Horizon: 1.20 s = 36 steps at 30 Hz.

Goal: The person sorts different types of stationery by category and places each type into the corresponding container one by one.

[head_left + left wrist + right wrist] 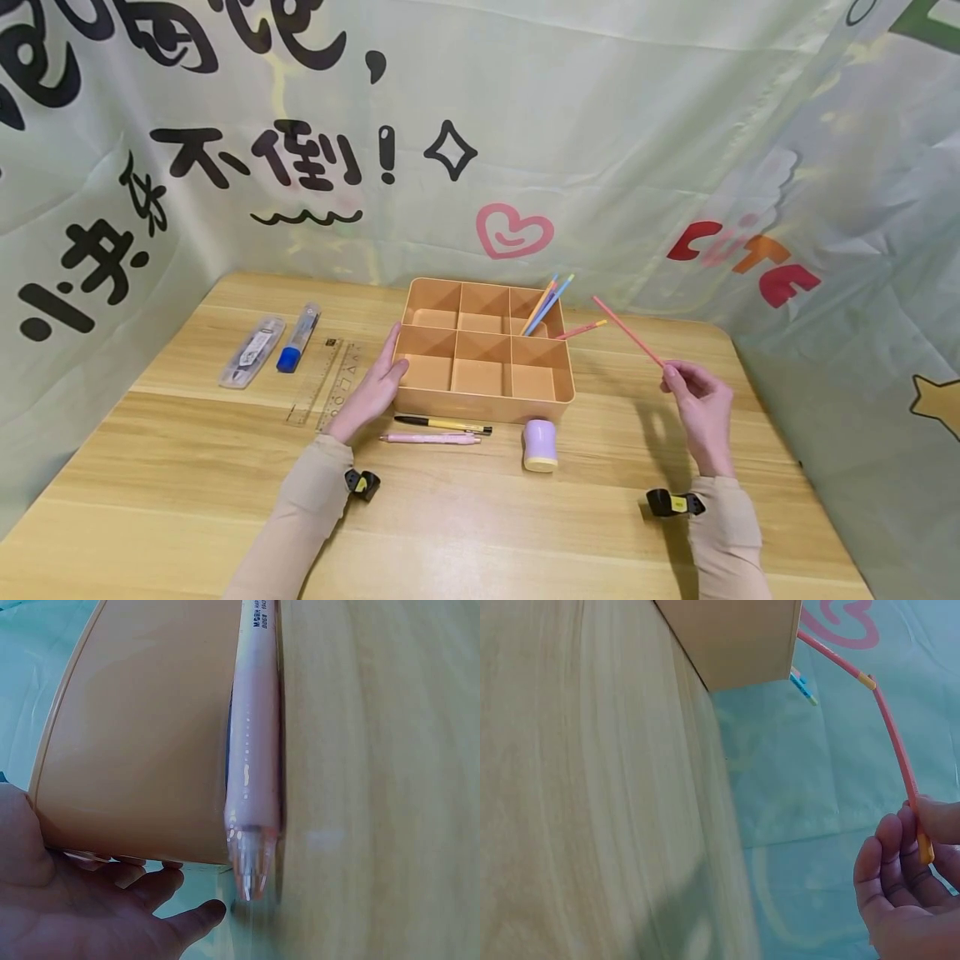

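Right of the box [465, 406], the right hand [701, 408] pinches a red pencil [628, 330] by its yellow end, long axis slanting, far end pointing up and leftward toward the box's back. And the left hand [372, 390] grips the box's left side, thumb at the rim.

Pens [442, 424] lie before the organizer [465, 406]; pencils [550, 306] lean, seemingly, in its back right compartment [521, 302].
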Tool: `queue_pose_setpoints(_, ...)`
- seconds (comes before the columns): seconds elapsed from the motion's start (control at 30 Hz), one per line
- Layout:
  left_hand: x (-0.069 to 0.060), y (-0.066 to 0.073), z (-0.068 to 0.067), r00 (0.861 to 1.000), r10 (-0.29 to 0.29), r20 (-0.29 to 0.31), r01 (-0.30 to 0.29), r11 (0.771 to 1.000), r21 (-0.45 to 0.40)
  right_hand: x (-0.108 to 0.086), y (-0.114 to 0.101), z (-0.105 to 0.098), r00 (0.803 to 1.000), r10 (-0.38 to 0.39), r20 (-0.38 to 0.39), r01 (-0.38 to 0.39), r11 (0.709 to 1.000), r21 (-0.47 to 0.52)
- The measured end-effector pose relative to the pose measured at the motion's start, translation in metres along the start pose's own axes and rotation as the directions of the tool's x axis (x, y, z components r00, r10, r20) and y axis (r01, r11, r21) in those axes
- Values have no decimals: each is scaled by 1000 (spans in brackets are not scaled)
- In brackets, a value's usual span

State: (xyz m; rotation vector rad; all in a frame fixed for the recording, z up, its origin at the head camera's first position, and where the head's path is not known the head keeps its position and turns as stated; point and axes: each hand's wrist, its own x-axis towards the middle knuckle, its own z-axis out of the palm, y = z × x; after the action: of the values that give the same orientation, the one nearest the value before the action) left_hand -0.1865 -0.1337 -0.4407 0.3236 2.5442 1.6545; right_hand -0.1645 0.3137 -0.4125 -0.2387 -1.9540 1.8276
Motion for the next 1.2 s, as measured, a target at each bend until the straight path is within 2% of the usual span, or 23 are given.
queue_pose_setpoints(0.43,0,1,-1,1000,-6,2,6,1000,-8,0,-1,1,1000,-10,-11,10,999,37)
queue_pose_setpoints(0.73,0,1,0,1000,-6,1,6,1000,-9,-1,-2,2,999,-37,-3,37,988,147)
queue_pose_setpoints(1.2,0,0,0,1000,-8,0,8,1000,-4,-1,-4,3,999,-48,-19,51,984,168)
